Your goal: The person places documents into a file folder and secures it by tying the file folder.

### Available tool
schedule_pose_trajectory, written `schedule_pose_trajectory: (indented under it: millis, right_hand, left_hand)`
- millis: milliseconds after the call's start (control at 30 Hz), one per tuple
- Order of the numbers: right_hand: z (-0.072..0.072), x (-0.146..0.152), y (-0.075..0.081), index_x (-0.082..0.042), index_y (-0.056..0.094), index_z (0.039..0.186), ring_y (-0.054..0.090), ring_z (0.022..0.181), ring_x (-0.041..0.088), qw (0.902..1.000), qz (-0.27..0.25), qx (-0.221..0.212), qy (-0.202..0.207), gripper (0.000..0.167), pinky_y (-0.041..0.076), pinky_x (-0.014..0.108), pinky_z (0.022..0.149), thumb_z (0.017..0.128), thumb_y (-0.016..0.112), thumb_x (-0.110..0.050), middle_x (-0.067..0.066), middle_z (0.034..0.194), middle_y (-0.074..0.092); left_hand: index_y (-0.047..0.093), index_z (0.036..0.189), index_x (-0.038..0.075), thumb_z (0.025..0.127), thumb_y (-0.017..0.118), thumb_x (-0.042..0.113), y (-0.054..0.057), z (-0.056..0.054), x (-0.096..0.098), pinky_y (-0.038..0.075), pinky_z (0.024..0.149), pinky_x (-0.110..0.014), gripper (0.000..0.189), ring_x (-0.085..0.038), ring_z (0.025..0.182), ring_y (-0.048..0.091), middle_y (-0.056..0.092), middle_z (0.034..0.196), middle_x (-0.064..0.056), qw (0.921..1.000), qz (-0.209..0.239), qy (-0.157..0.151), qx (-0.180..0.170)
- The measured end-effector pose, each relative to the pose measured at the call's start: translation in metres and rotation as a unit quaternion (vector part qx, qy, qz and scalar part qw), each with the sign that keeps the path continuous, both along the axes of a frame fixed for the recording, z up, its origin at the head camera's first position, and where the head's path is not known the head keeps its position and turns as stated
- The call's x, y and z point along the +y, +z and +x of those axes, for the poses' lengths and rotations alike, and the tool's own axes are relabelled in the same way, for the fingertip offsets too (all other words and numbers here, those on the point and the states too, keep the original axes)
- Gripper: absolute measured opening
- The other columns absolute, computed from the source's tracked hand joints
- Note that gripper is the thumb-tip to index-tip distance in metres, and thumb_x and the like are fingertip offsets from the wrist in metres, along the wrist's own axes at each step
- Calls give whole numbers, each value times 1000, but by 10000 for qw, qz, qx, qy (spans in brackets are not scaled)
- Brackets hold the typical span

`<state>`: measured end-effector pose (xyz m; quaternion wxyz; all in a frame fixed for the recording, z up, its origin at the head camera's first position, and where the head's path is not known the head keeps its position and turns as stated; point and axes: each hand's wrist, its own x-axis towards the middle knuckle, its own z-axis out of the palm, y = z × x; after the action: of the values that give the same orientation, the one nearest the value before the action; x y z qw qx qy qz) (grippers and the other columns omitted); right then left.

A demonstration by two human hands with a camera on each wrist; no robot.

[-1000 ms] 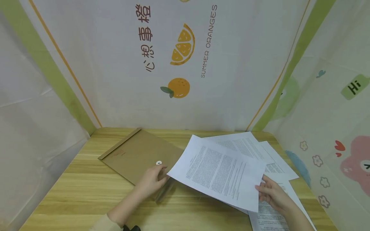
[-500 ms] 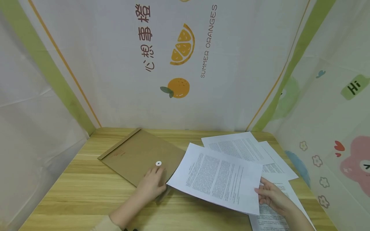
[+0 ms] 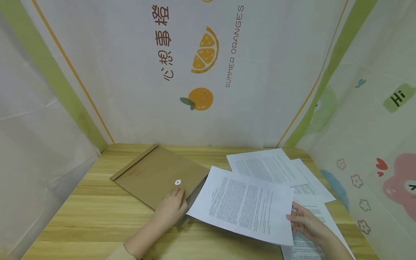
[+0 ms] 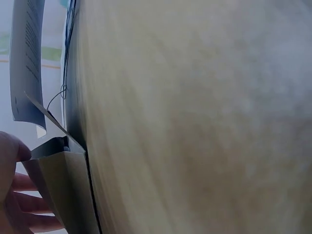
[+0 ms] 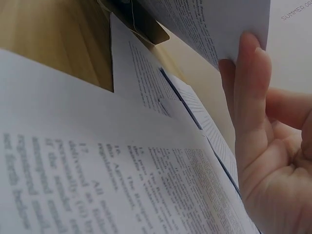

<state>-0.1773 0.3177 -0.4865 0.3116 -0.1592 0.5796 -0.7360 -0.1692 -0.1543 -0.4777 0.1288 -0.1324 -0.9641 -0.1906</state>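
A brown kraft document envelope [image 3: 152,173] with a white button lies at the left of the table. My left hand [image 3: 170,207] is at its near right end; in the left wrist view the thumb [image 4: 14,148] is at the rim of the gaping mouth and the fingers lie along the upper face. A flap with a thin string [image 4: 61,90] stands out below the opening. My right hand [image 3: 307,220] pinches the right edge of a small stack of printed sheets [image 3: 243,207], held tilted with its left end right at the envelope's mouth.
Several more printed sheets [image 3: 266,164] lie loosely on the right side of the wooden table [image 3: 81,220], partly under the held stack and right forearm. A white curtain printed with oranges [image 3: 201,126] hangs behind the table, with further patterned cloth at both sides.
The sheet stack has come down, its far left corner lower than before. My left hand has settled onto the envelope's end, and the envelope's mouth now shows wider. The right hand has barely moved.
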Motion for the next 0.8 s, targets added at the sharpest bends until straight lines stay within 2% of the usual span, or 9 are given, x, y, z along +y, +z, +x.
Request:
schedule_pose_trajectory:
  millis: [233, 467, 533, 633, 800]
  right_hand:
    - [2, -1, -2, -29, 49, 127, 64, 80, 11, 9998, 77, -118, 112, 44, 52, 20, 67, 99, 38, 3, 6, 106, 67]
    - [1, -3, -3, -25, 51, 127, 66, 82, 14, 9994, 108, -330, 34, 41, 53, 20, 67, 97, 41, 3, 12, 110, 66]
    - [1, -4, -5, -22, 49, 130, 66, 83, 15, 9993, 164, -324, 8, 41, 53, 21, 68, 97, 42, 2, 11, 110, 66]
    - [0, -6, -6, -12, 40, 140, 65, 89, 18, 9990, 350, -268, -126, 43, 53, 25, 73, 98, 43, 0, 10, 114, 65]
    - [-2, -21, -1, 5, 11, 148, 61, 85, 15, 9948, 843, -172, -550, 63, 50, 27, 74, 97, 47, -5, 7, 111, 64]
  left_hand:
    - [61, 113, -14, 90, 55, 9, 1, -2, 2, 51, 86, -49, 33, -43, 104, 60, 60, 116, -29, 9986, -204, -119, 478]
    - [67, 103, -12, 88, 58, 5, 4, -5, 3, 56, 69, -43, 25, -38, 90, 66, 65, 108, -27, 9916, -604, -65, 1146]
    - [68, 102, -11, 87, 59, 5, 5, -5, 3, 57, 66, -43, 24, -38, 88, 67, 66, 107, -26, 9904, -638, -50, 1225]
    - [68, 102, -10, 87, 59, 6, 6, -5, 4, 57, 64, -43, 24, -37, 87, 67, 66, 107, -25, 9901, -676, -69, 1226]
    - [67, 102, -11, 86, 63, 5, 4, -5, 5, 57, 63, -40, 23, -37, 88, 67, 66, 106, -26, 9884, -910, -182, 1202]
